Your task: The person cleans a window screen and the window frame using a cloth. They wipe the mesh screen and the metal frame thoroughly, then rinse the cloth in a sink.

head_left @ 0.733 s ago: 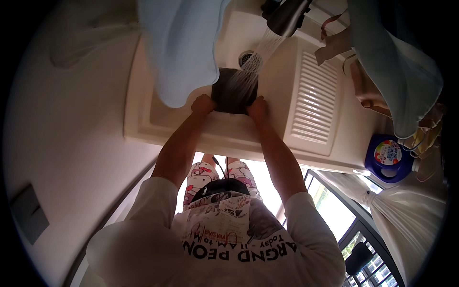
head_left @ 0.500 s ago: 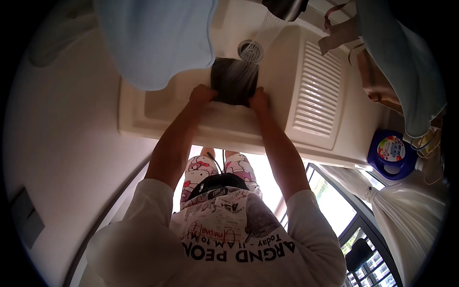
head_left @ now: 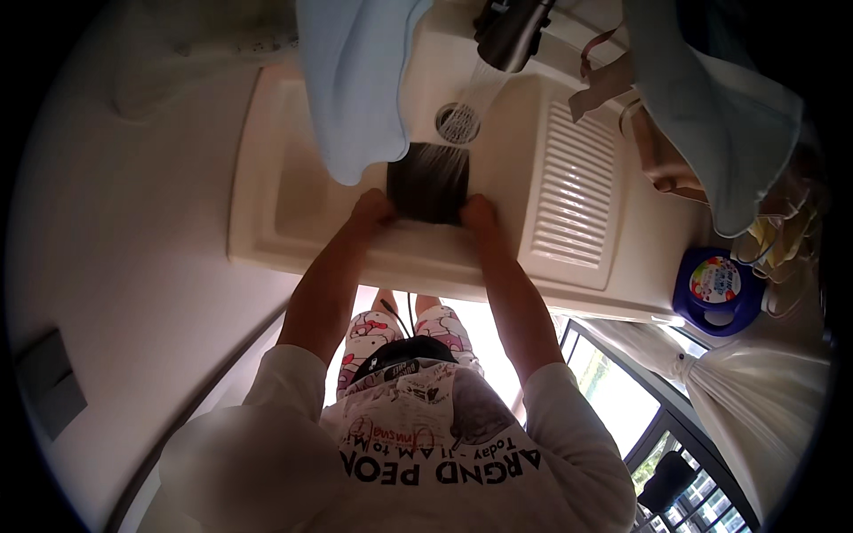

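Note:
A dark, roughly rectangular piece that looks like wet cloth (head_left: 428,184) is held spread out in the pale sink (head_left: 505,178), near its front wall. My left hand (head_left: 374,207) is closed on its near left corner, and my right hand (head_left: 479,213) grips the near right corner. Fingertips of both hands are partly hidden. From the metal faucet (head_left: 511,40), a spray of water (head_left: 475,93) falls over the round drain (head_left: 458,123) and onto the cloth's far edge.
A ribbed washboard surface (head_left: 573,186) rises right of the basin. Light blue fabric (head_left: 360,80) hangs over the sink's left part, and another blue piece (head_left: 724,133) hangs at right. A dark blue jug (head_left: 720,293) stands near a tied white curtain (head_left: 724,391).
Both hands have drawn the dark cloth slightly toward me, so its far edge lies farther from the drain. My view has shifted, showing more of the sink's left side. Water keeps running.

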### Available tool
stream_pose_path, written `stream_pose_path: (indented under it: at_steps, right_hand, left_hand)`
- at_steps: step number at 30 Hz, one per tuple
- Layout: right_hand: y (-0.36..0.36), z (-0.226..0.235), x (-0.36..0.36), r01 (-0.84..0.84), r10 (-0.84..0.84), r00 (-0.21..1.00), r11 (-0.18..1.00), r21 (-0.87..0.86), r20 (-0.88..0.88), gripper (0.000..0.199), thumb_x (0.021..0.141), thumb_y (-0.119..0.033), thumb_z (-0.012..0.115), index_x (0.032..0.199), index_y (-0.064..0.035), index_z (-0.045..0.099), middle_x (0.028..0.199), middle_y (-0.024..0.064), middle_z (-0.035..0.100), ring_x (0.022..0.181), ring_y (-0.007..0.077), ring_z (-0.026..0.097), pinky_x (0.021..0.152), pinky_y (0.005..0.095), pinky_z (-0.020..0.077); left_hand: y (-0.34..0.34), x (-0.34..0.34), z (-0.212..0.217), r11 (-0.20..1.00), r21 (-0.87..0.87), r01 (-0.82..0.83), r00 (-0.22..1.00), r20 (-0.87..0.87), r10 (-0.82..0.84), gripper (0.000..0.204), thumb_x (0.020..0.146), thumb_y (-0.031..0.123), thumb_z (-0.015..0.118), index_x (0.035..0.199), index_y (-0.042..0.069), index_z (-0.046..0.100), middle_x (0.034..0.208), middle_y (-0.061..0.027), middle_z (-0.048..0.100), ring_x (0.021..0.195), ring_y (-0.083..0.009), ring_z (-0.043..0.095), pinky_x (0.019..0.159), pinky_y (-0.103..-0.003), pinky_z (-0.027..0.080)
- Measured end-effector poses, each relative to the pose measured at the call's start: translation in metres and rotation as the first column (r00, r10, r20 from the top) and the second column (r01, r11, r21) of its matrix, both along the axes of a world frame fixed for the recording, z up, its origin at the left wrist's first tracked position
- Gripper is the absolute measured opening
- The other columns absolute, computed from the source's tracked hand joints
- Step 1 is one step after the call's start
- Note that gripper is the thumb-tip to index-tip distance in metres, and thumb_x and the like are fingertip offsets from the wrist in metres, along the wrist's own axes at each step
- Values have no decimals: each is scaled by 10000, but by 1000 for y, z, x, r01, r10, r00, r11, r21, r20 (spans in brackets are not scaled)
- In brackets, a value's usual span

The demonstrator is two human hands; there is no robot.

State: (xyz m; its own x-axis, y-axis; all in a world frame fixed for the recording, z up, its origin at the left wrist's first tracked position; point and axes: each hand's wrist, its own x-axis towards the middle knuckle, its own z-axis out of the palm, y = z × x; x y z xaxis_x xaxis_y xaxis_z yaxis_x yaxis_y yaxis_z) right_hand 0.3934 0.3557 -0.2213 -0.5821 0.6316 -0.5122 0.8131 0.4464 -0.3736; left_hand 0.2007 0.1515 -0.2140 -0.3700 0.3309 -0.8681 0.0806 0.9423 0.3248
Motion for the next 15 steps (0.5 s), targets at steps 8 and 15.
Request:
stream_pose_path:
  at_steps: [8, 15]
  right_hand:
    - [-9, 24, -1, 68, -62, 993, 996, -60, 104, 220, 811, -130, 636, 951, 16, 721, 1020, 278, 697, 980, 446, 677, 871, 511, 536]
    - [-16, 84, -4, 134, -126, 965, 991, 21, -230, 169, 787, -96, 640, 916, -14, 712, 970, 238, 710, 943, 418, 686, 863, 466, 549]
  left_hand:
    - [-2, 5, 36, 998, -23, 56, 998, -33, -57, 367, 696, 274, 823, 984, 53, 763, 1028, -141, 754, 988, -308, 727, 881, -452, 556]
    - [-10, 0, 30, 998, 51, -44, 999, 17, 44, 232, 680, 214, 866, 829, 60, 777, 783, -85, 754, 704, -210, 743, 748, -382, 568]
